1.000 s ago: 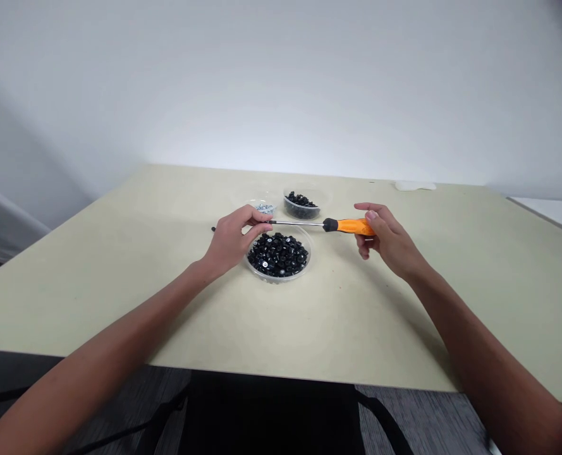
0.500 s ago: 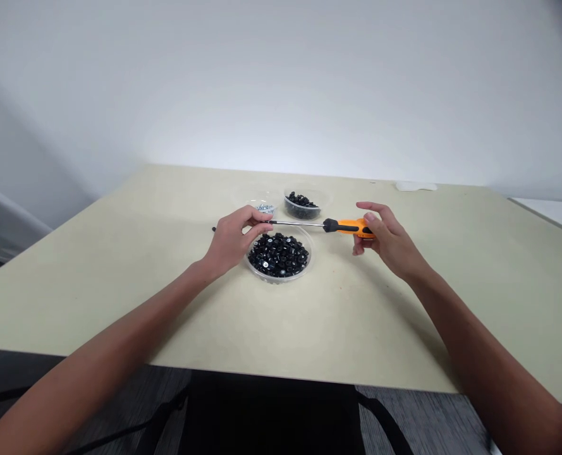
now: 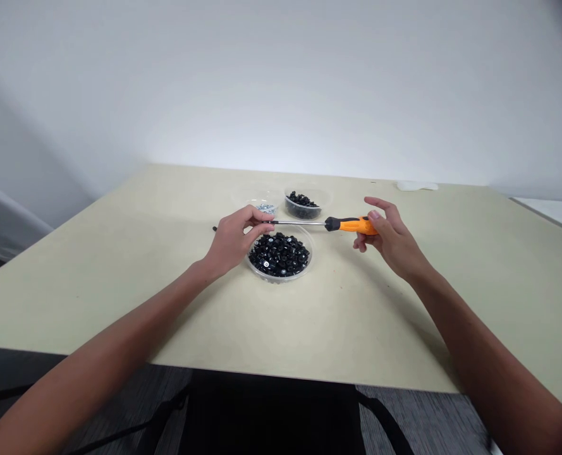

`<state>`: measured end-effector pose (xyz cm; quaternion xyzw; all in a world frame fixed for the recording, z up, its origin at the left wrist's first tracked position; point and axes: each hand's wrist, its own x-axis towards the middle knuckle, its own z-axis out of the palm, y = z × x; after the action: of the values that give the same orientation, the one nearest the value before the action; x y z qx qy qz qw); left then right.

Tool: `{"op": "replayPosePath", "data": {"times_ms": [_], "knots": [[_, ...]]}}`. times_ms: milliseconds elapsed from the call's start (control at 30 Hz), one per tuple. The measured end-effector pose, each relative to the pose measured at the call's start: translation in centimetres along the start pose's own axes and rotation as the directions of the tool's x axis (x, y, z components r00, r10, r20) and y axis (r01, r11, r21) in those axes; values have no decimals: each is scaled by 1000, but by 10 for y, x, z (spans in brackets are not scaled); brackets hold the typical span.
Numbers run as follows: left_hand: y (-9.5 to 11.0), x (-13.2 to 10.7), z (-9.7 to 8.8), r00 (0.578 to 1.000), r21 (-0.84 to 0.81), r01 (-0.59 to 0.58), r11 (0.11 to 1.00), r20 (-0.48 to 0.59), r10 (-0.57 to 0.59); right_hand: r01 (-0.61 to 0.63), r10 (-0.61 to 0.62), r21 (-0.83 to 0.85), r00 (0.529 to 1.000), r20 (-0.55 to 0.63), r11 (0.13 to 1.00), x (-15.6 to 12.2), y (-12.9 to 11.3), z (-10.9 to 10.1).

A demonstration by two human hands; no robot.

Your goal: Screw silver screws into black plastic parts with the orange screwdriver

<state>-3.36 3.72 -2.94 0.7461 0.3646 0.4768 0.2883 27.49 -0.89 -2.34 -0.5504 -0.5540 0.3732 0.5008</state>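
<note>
An orange and black screwdriver (image 3: pixel 351 225) lies level in the air, its metal shaft pointing left. My right hand (image 3: pixel 394 243) is closed around the end of its handle, thumb on top and index finger lifted off. At the tip, my left hand (image 3: pixel 236 237) pinches a small black part (image 3: pixel 268 222) between thumb and fingertips; most of it is hidden. Just below the shaft sits a clear round bowl (image 3: pixel 311 256) full of black plastic pieces (image 3: pixel 281 254), a few showing bright metal centres.
Behind the hands, one clear bowl (image 3: pixel 281 201) holds small silvery screws (image 3: pixel 265 208), and another (image 3: pixel 304 213) holds small black parts (image 3: pixel 302 200). A single black piece (image 3: pixel 215 229) lies left of my left hand. A white object (image 3: pixel 417 186) rests at the table's back edge.
The screwdriver handle has rolled a little, showing more orange. My right hand has shifted slightly right and its index finger is raised more. My left hand keeps its pinch.
</note>
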Motion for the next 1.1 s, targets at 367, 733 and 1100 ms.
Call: {"op": "replayPosePath", "data": {"times_ms": [367, 733, 1100], "knots": [[0, 0, 1, 1000, 2, -3, 1000, -28, 3, 3, -2, 28, 1000, -7, 1000, -1, -2, 3], [1, -2, 0, 999, 60, -38, 997, -2, 39, -65, 61, -63, 996, -60, 996, -5, -12, 7], [2, 1, -2, 998, 66, -59, 996, -20, 60, 41, -50, -81, 992, -117, 996, -7, -17, -11]]}}
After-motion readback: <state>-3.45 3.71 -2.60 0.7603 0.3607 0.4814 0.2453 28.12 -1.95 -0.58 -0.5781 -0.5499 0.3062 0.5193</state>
